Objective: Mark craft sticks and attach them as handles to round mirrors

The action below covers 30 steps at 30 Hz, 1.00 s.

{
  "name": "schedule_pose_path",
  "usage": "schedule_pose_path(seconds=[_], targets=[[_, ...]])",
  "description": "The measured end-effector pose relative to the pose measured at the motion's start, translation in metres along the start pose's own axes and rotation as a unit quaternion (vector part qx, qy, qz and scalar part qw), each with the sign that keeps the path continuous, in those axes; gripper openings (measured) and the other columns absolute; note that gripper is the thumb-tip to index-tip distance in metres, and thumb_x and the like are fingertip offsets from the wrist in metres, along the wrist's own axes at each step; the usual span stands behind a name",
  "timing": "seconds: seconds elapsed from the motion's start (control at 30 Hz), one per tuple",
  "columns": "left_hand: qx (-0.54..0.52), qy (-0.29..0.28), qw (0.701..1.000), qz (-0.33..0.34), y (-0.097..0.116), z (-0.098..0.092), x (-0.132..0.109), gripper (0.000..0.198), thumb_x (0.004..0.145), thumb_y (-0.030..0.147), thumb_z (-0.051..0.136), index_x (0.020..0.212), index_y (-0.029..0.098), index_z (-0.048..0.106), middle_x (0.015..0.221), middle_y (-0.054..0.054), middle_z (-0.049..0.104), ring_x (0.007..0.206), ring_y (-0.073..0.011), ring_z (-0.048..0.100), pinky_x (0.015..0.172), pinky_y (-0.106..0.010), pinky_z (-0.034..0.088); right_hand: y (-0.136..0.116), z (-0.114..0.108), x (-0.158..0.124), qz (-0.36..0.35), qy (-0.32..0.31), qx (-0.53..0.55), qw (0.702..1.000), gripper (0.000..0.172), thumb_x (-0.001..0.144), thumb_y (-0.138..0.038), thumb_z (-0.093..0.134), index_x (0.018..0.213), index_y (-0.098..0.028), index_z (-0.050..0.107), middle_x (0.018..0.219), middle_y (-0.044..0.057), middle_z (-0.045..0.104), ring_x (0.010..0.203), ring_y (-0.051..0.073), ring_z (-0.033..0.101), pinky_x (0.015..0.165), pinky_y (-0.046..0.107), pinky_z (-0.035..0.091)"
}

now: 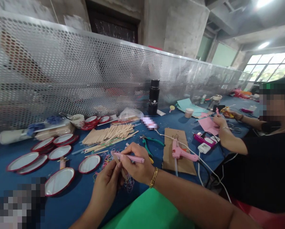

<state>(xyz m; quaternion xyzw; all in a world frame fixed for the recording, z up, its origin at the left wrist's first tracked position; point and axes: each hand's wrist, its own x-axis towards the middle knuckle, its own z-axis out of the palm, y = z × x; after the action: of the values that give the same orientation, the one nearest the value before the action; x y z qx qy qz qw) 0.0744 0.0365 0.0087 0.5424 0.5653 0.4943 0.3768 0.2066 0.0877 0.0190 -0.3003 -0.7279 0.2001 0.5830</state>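
My left hand (106, 179) pinches a wooden craft stick (115, 157), its lower part partly hidden by my fingers. My right hand (139, 163) is closed around a pink marker (135, 158), whose tip end lies by the top of the stick. Beneath both hands spreads a tangle of thin coloured loops (129, 186), which look like rubber bands. Just beyond lies a pile of flat wooden sticks (109, 134). A round, red-rimmed white plate (89, 163) sits left of my hands. Teal-handled pliers (154, 140) lie beyond my right hand.
More red-rimmed plates (59, 182) cover the left side. A pink glue gun (180, 151) rests on cardboard (167, 162), with white cables and a purple power strip (204, 140) nearby. A black bottle (154, 97) stands against the perforated screen (85, 70). A co-worker (264, 159) sits at right.
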Motion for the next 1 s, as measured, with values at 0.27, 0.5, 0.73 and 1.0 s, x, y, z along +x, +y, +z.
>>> schedule_pose_path(seconds=[0.27,0.5,0.73,1.0], targets=[[0.009,-0.009,1.0,-0.006,0.0009,-0.0002,-0.0002,0.055,0.078,0.077,0.057,0.074,0.023,0.057,0.047,0.004,0.055,0.041,-0.0141,0.044,0.04,-0.024,0.034,0.0014,0.0003,0.0006,0.006,0.002,0.014,1.0,0.019,0.093,-0.039,0.059,0.083,-0.023,0.062,0.073,0.001,0.069,0.065,0.014,0.065,0.065,0.027,0.049],[0.011,-0.007,1.0,-0.001,0.0036,0.0,0.0005,0.054,0.077,0.076,0.059,0.074,0.023,0.056,0.047,0.004,0.055,0.04,-0.0147,0.045,0.04,-0.025,0.035,-0.0016,-0.0005,0.0015,-0.008,0.002,0.017,1.0,0.021,0.093,-0.04,0.06,0.082,-0.023,0.062,0.073,0.0,0.069,0.066,0.014,0.065,0.066,0.027,0.049],[0.019,-0.008,1.0,0.005,-0.0004,-0.001,0.0004,0.055,0.078,0.077,0.057,0.074,0.022,0.058,0.048,0.003,0.056,0.042,-0.0148,0.047,0.041,-0.024,0.036,-0.001,0.0003,0.0017,-0.013,0.016,0.016,1.0,0.017,0.092,-0.035,0.061,0.082,-0.022,0.064,0.073,0.001,0.07,0.066,0.014,0.065,0.065,0.027,0.048],[0.023,-0.013,1.0,0.0,-0.0049,-0.0014,0.003,0.057,0.078,0.079,0.056,0.074,0.022,0.057,0.048,0.004,0.056,0.041,-0.0146,0.047,0.04,-0.024,0.036,0.0024,0.001,0.0007,-0.002,0.009,0.02,1.0,0.015,0.091,-0.033,0.06,0.082,-0.022,0.064,0.074,0.001,0.07,0.067,0.015,0.066,0.065,0.026,0.048]])
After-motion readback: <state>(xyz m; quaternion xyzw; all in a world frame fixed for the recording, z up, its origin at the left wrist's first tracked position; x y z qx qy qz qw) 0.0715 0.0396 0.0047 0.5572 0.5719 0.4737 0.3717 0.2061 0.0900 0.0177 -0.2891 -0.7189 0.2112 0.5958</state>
